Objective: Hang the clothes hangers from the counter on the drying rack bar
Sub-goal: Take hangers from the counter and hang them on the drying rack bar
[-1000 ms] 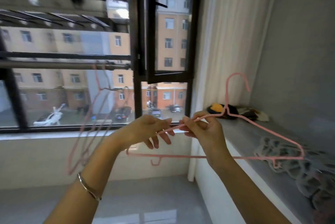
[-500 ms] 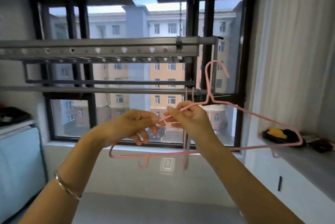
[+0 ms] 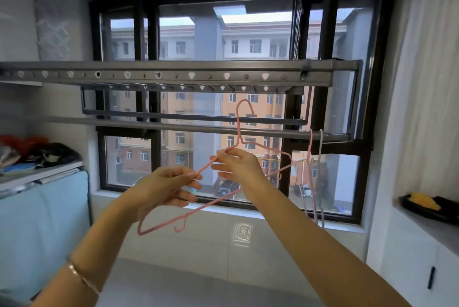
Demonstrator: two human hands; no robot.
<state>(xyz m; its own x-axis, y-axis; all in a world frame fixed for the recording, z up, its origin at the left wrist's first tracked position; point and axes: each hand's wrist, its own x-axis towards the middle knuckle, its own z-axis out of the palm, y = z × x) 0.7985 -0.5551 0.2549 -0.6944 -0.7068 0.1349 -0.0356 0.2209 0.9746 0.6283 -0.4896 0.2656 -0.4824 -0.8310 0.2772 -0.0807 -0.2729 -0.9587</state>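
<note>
While both forearms reach up from below the drying rack bar [image 3: 198, 129], the nearest item is a thin bracelet [image 3: 82, 279] on the left wrist, well under the bar.

Left hand [image 3: 171, 190]: below the bar, fingers curled round the low shoulder wire of a pink hanger [image 3: 207, 167], thumb and fingertip pinching it.
Right hand [image 3: 238, 165]: just under the bar and higher than the left, pinching the same wire close to the neck.

Hanger is tilted: low corner down-left under the left hand, far corner up-right past the right hand. Its hook stands upright, crosses in front of the bar near mid-span, and the curve tops out above it. Cannot tell if the hook touches the bar.

At the bar's right end, 2 hung hangers [image 3: 313, 172], 1 pink and 1 pale, dangle edge-on, well apart from the held one.

Below the bar's right end, a grey counter [image 3: 427, 232] carries a dark tray [image 3: 444, 209] with something yellow on it. Below its left end, a blue-covered unit [image 3: 37, 219] has clothes piled on top.

Above the bar: a perforated rack rail [image 3: 173, 74], parallel to it. Behind both: a black-framed window [image 3: 330, 98] with apartment blocks outside.
</note>
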